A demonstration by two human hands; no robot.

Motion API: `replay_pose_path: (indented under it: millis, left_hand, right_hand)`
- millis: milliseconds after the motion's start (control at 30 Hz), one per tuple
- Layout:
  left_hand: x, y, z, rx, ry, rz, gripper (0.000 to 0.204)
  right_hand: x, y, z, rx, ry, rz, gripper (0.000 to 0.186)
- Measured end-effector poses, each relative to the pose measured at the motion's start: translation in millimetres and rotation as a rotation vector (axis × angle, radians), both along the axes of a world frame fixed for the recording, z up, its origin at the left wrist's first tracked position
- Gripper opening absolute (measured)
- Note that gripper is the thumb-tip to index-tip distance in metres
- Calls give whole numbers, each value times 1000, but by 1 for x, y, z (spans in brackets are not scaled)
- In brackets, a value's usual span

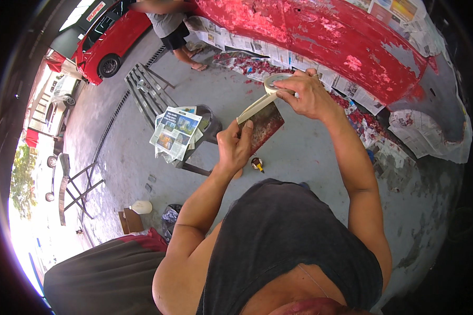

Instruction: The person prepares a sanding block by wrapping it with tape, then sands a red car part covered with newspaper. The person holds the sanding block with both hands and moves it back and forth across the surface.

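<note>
My left hand (233, 148) grips a flat, rectangular piece (266, 129) with a worn, dark red and brown surface. Its exact kind is not clear. Along its upper edge runs a pale strip of masking tape (254, 109), with my left thumb pressing near the lower end. Held in my right hand (309, 97) is the masking tape roll (269, 85), with its strip leading down to the flat piece. My right fingers curl around the roll, which sits just beyond the piece's upper corner.
A slatted metal bench (142, 100) bears newspapers (178, 131), beside a grey bucket (209, 123). Ahead stands a car body (320, 39) with patchy red paint, newspapers and paint flakes beneath it. Another person (168, 23) stands far left. A small yellow-and-black object (257, 165) lies below my hands.
</note>
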State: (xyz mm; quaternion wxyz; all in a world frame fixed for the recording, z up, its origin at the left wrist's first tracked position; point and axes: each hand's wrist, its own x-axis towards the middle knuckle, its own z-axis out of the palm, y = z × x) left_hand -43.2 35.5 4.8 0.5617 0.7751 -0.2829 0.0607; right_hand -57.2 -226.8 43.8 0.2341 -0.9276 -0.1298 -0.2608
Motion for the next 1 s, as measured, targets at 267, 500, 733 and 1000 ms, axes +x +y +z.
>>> replay_pose_path:
  millis: [267, 500, 733, 1000]
  left_hand:
    - [-5, -2, 10, -106, 208, -85, 32]
    - [-2, 4, 10, -26, 234, -29, 32]
    - [-7, 5, 16, -91, 225, -58, 33]
    - [-4, 10, 11, -190, 286, -137, 34]
  right_hand:
    - [5, 5, 3, -10, 134, -32, 25]
    - [2, 10, 14, -45, 180, -57, 26]
    - [6, 12, 10, -48, 167, -29, 26]
    - [8, 13, 2, -26, 122, 21, 26]
